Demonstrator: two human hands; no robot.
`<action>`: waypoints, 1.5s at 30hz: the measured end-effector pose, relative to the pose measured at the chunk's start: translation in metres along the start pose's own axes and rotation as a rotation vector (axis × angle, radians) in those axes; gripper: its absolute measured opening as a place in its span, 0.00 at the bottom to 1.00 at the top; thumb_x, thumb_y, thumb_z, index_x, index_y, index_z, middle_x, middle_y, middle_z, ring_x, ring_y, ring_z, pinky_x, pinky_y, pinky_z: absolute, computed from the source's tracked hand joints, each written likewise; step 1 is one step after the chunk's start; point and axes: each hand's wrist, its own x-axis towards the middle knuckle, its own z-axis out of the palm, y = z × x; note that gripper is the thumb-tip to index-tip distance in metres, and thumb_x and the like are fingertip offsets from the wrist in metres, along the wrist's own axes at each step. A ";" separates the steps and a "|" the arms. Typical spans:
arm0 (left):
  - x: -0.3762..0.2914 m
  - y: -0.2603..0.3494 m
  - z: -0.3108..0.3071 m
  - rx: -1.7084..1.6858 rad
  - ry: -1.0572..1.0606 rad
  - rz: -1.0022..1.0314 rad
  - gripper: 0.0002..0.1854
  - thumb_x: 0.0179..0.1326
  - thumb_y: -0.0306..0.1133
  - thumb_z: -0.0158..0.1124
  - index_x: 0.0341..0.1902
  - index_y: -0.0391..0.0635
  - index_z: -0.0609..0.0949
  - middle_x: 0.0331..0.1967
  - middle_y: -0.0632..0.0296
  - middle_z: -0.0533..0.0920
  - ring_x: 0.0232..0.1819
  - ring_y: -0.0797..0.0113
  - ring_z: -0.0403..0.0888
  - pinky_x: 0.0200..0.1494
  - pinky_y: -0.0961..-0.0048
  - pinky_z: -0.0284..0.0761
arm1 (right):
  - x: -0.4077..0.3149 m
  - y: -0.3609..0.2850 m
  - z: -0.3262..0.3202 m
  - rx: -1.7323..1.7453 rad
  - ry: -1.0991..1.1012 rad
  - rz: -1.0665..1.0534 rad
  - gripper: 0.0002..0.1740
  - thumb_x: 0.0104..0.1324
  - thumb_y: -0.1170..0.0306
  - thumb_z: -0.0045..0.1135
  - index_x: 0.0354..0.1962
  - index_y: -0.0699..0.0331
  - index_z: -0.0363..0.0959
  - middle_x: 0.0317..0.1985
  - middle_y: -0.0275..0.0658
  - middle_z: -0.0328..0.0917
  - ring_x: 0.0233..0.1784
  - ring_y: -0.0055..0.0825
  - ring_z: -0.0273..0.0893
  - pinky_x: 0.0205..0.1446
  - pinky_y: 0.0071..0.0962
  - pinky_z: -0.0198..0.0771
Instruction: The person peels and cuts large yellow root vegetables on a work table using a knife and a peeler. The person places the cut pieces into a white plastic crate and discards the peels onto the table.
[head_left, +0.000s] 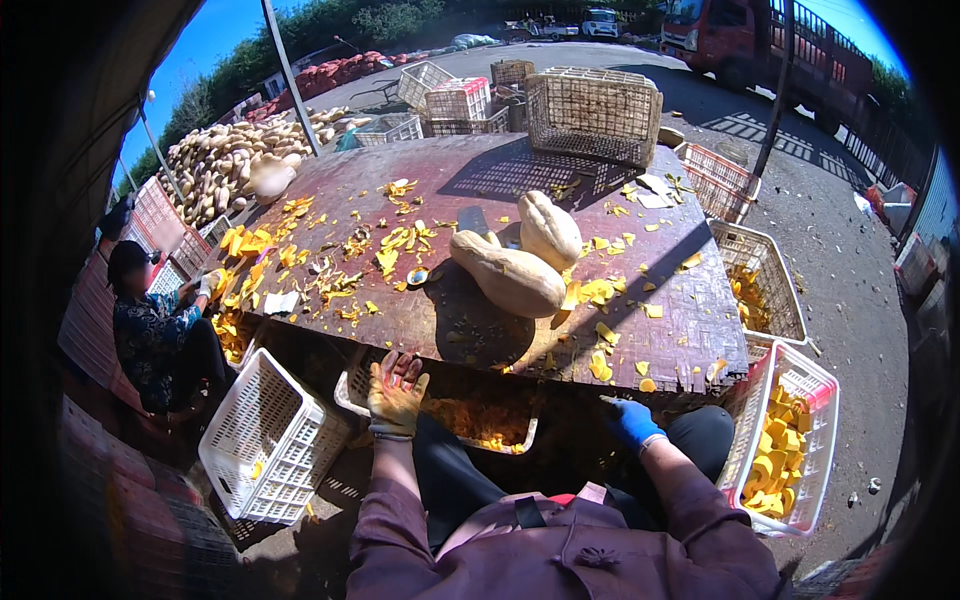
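Observation:
My left hand (397, 396), in a stained yellow-orange glove, is held palm up with fingers apart at the table's near edge. Nothing lies in it. My right hand (634, 426), in a blue glove, is by my right knee just below the table edge; its fingers are partly hidden, so I cannot tell whether it holds anything. Before me on the worn wooden table (480, 341) lie two whole pale squashes, one nearer (510, 279) and one behind it (550, 231). A broad knife blade (472, 219) shows behind the nearer squash. Yellow peelings (592, 292) are scattered around.
Below the table edge sits a crate of orange pulp (487, 424). A crate (823, 450) of cut squash pieces stands at right, a white crate (266, 439) at left. At the table's left end a person (161, 322) handles squash. A large crate (592, 112) stands on the far edge.

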 end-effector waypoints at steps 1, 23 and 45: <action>0.002 -0.006 0.009 0.033 0.045 0.003 0.28 0.69 0.62 0.52 0.61 0.55 0.78 0.57 0.61 0.81 0.60 0.54 0.77 0.64 0.43 0.68 | -0.001 0.006 -0.002 -0.009 0.002 0.008 0.21 0.72 0.51 0.45 0.54 0.45 0.79 0.46 0.47 0.83 0.48 0.51 0.82 0.50 0.47 0.77; 0.028 -0.006 0.006 0.085 -0.952 -0.400 0.35 0.76 0.55 0.40 0.75 0.41 0.64 0.75 0.52 0.65 0.78 0.56 0.58 0.79 0.47 0.45 | 0.000 -0.006 -0.013 0.200 0.221 -0.102 0.10 0.63 0.60 0.55 0.33 0.56 0.78 0.29 0.46 0.81 0.34 0.52 0.80 0.35 0.48 0.75; -0.039 -0.058 0.113 0.401 0.306 0.020 0.32 0.66 0.52 0.60 0.65 0.42 0.73 0.73 0.52 0.67 0.78 0.49 0.53 0.74 0.32 0.48 | 0.003 -0.024 -0.036 0.353 0.249 -0.179 0.11 0.60 0.60 0.60 0.32 0.57 0.76 0.30 0.45 0.80 0.34 0.50 0.81 0.34 0.47 0.74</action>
